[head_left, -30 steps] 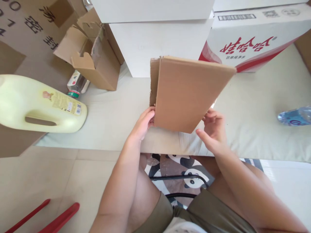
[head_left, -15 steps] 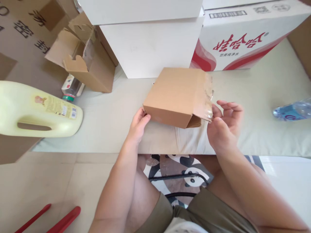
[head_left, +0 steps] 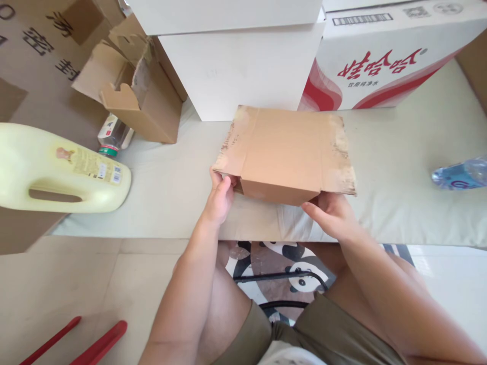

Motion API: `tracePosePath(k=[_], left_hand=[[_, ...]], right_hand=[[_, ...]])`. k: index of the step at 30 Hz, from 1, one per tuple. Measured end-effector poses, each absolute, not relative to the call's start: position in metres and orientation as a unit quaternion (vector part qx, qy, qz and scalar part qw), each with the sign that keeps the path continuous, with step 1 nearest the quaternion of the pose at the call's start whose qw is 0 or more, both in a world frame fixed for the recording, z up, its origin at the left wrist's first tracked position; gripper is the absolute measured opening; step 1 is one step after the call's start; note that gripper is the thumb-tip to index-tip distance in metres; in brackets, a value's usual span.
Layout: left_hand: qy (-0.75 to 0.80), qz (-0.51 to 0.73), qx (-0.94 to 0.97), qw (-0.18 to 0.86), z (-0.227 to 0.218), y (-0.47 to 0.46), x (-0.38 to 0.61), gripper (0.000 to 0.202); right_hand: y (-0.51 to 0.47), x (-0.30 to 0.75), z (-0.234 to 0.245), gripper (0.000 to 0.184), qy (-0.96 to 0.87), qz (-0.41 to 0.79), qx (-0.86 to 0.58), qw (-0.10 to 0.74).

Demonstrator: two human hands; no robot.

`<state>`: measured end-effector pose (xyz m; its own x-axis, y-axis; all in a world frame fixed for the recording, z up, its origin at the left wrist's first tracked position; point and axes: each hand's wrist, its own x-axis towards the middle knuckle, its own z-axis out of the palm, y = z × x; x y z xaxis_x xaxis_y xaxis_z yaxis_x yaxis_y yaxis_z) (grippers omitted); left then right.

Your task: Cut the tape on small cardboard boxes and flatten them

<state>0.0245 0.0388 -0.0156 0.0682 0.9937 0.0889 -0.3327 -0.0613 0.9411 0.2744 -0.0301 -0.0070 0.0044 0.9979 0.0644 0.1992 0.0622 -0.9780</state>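
A brown cardboard box (head_left: 283,149) lies on the pale cloth-covered surface, with end flaps sticking out on both sides. Ragged, scuffed edges show on the left and right flaps. My left hand (head_left: 220,197) grips the box's near left corner, thumb in front and fingers partly hidden under the left flap. At the near right corner, my right hand (head_left: 333,210) holds the box, its thumb along the front face and its other fingers tucked under the right flap.
White boxes (head_left: 243,71) and a white-and-red carton (head_left: 375,71) stand behind. Left are an opened cardboard box (head_left: 158,109), a small bottle with a green cap (head_left: 108,150) and a pale yellow jug (head_left: 95,187). A water bottle (head_left: 462,175) lies at right.
The box has turned over or round, so flaps now stick out on both sides. My right hand has let go of the taped, torn edge and moved under the right flap.
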Motion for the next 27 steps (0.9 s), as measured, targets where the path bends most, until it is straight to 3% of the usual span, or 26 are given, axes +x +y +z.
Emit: tracePosePath(k=[10, 12, 17, 24, 27], left_hand=[[0.406, 0.454, 0.529, 0.591, -0.027, 0.039, 0.012, 0.063], [0.438, 0.425, 0.559, 0.561, -0.025, 0.039, 0.010, 0.063], [0.518, 0.404, 0.598, 0.459, -0.022, 0.039, 0.005, 0.042], [0.354, 0.458, 0.605, 0.547, -0.026, 0.045, 0.019, 0.074], [0.332, 0.464, 0.613, 0.546, -0.029, 0.047, 0.020, 0.072]], right_hand=[[-0.017, 0.272, 0.003, 0.042, -0.469, 0.263, -0.702, 0.468], [-0.017, 0.272, 0.004, 0.037, -0.461, 0.269, -0.707, 0.464], [-0.018, 0.273, -0.004, 0.035, -0.433, 0.345, -0.634, 0.540], [-0.014, 0.271, -0.015, 0.031, -0.328, 0.370, -0.624, 0.605], [-0.012, 0.272, -0.015, 0.027, -0.308, 0.374, -0.626, 0.610]])
